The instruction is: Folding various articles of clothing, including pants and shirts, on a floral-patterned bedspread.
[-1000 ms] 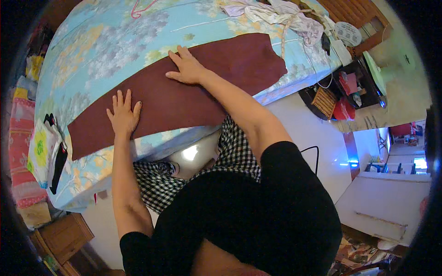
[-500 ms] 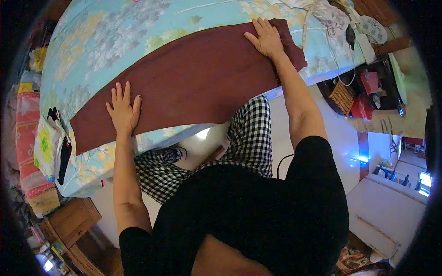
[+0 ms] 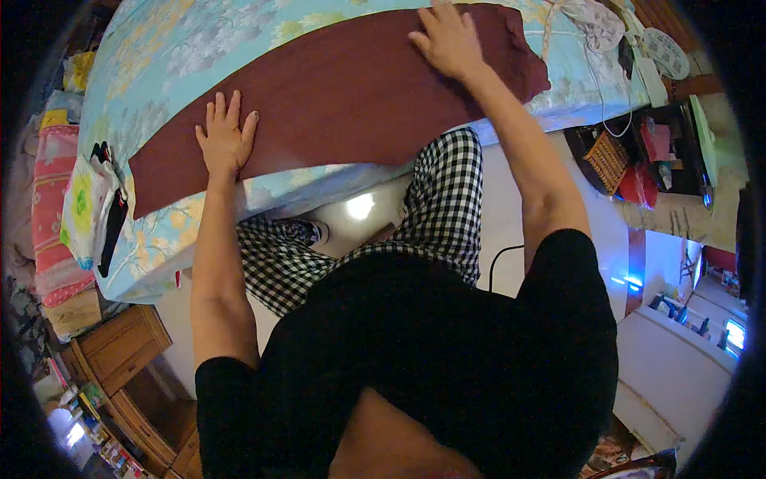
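Observation:
A long piece of dark maroon cloth (image 3: 335,100) lies spread across the near side of a bed (image 3: 187,68) covered with a light blue floral sheet. My left hand (image 3: 226,137) rests flat on the cloth toward its left part, fingers spread. Toward the right end, my right hand (image 3: 448,41) lies on the cloth with its fingers apart and slightly blurred. The cloth looks mostly smooth, with small folds at its right end. Neither hand grips anything.
At the bed's left edge lies a white and green bag (image 3: 89,209) beside folded pink bedding (image 3: 57,215). A wooden cabinet (image 3: 124,351) stands at lower left. Far right on the bed are a crumpled pale cloth (image 3: 594,25) and a white oval object (image 3: 665,53). A woven basket (image 3: 605,164) sits at right.
The whole view has shifted, so the bed and cloth appear higher. My right hand has moved left along the cloth, away from its right end. My left hand stays flat on the cloth.

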A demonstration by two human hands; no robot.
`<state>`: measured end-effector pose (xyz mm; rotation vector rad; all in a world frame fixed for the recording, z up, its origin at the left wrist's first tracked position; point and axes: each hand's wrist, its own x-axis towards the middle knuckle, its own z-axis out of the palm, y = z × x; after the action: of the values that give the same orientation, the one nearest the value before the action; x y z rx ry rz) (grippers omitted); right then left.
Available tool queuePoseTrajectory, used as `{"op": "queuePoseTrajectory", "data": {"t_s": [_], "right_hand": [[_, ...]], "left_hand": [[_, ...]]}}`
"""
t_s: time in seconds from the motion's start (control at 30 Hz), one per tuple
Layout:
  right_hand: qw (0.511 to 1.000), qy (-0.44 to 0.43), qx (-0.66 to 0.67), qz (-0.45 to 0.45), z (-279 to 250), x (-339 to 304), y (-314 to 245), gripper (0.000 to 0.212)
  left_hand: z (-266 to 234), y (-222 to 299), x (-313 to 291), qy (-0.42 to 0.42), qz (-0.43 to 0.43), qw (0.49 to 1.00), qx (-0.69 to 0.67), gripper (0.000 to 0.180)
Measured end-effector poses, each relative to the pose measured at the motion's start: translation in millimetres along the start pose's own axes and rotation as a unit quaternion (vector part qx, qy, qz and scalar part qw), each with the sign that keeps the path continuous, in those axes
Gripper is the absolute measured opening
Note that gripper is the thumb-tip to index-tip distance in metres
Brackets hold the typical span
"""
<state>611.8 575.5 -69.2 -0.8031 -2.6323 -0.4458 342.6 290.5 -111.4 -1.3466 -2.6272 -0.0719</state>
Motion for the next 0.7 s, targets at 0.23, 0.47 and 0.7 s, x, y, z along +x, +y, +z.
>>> {"op": "queuePoseTrajectory", "data": {"t_s": [0.23,0.47,0.7], "right_hand": [[0.989,-0.056,0.138,0.010,12,-60,-34,0.065],[0.978,-0.005,0.207,0.028,-8,-113,-40,0.062],[0.946,0.001,0.321,-0.037,-35,-159,-30,0.071]], "left_hand": [[-4,10,9,-0.036,0.011,0.999,-0.002,0.065],[-10,-14,2,-0.064,-0.055,0.996,0.009,0.067],[-51,39,-35,0.139,0.085,0.986,-0.045,0.048]]}}
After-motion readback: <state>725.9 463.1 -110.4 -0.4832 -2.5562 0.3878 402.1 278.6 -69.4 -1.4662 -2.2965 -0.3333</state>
